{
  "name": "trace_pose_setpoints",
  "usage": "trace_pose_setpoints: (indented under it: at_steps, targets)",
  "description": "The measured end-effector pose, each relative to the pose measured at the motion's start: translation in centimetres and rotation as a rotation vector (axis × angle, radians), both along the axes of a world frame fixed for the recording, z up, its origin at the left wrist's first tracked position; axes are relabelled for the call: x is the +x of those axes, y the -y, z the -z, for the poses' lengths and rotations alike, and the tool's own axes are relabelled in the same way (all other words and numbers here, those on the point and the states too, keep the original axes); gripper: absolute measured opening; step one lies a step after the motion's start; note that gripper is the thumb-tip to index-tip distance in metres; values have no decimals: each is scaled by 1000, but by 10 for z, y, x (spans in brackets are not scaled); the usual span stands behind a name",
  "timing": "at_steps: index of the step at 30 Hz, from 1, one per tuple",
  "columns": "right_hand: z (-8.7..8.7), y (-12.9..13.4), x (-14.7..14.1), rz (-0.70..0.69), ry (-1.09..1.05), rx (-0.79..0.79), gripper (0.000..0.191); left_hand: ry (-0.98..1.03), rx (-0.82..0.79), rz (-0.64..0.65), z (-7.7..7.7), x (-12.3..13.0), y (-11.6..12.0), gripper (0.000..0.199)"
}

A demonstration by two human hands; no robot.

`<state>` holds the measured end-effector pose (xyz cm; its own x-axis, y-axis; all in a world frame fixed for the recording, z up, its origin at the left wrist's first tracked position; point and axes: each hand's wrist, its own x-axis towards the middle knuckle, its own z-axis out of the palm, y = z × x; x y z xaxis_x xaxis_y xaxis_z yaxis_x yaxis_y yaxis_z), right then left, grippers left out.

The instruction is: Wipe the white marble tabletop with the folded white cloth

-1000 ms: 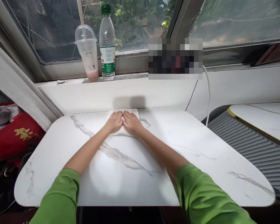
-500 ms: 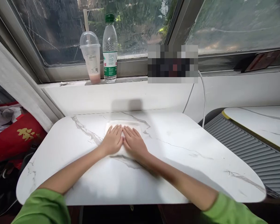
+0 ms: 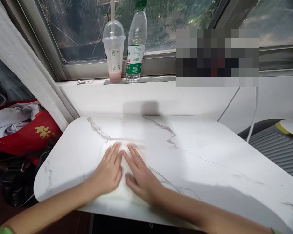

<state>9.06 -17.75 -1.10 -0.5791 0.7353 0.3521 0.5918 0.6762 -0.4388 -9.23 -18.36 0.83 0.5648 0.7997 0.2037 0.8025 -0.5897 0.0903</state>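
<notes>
A pale, folded cloth (image 3: pixel 123 193) lies flat on the white marbled tabletop (image 3: pixel 205 139), its outline blurred. My left hand (image 3: pixel 107 172) rests palm down on its left part, fingers stretched out and pointing away from me. Close beside it on the right, my right hand (image 3: pixel 141 175) presses flat on the same cloth, with its thumb apart from the fingers. Both hands hide much of the cloth.
On the windowsill stand a plastic cup (image 3: pixel 114 55) with a straw and a green-capped bottle (image 3: pixel 136 48). A red bag (image 3: pixel 26 130) sits left of the table. A white cable (image 3: pixel 253 113) hangs at the right, near a grey ribbed surface (image 3: pixel 278 152).
The view has shifted and come closer to the table. Both hands and the cloth have moved toward the table's near edge, and the right thumb is farther from the fingers.
</notes>
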Motion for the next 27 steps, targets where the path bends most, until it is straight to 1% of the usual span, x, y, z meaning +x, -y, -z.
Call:
trace_pose_setpoints:
  at_steps: [3,4,6,7,9,11,13,15,18,20,23,25,27]
  targets:
    - [3,-66,-32,55,103,3,59,-44,-53,-123,5,-14,-67,53]
    - [3,-88,-41,84,138,7,59,-54,-57,-144,5,-18,-91,53]
    - [2,-128,-57,151,193,16,60,-59,-40,-140,3,-25,-135,51]
    - [1,-145,-63,176,214,18,61,-60,-33,-132,2,-28,-153,50]
    - [0,-171,-70,209,244,16,61,-64,-21,-119,-2,-33,-180,49]
    - [1,-186,-74,229,257,18,61,-66,1,-108,-4,-35,-192,48]
    - [3,-192,-75,246,255,33,62,-64,29,-97,-6,-35,-194,49]
    - [4,-191,-74,256,247,59,61,-61,44,-92,-6,-35,-189,50]
    - [4,-179,-72,253,240,90,59,-69,42,-98,-5,-34,-178,49]
    - [4,-163,-71,244,242,93,59,-87,28,-97,-4,-36,-166,48]
    - [3,-128,-71,211,233,105,59,-114,12,-70,-3,-41,-135,49]
    - [3,-98,-72,164,205,122,58,-116,19,-46,-3,-46,-103,50]
    - [3,-65,-75,96,170,131,58,-108,33,-46,-2,-52,-64,51]
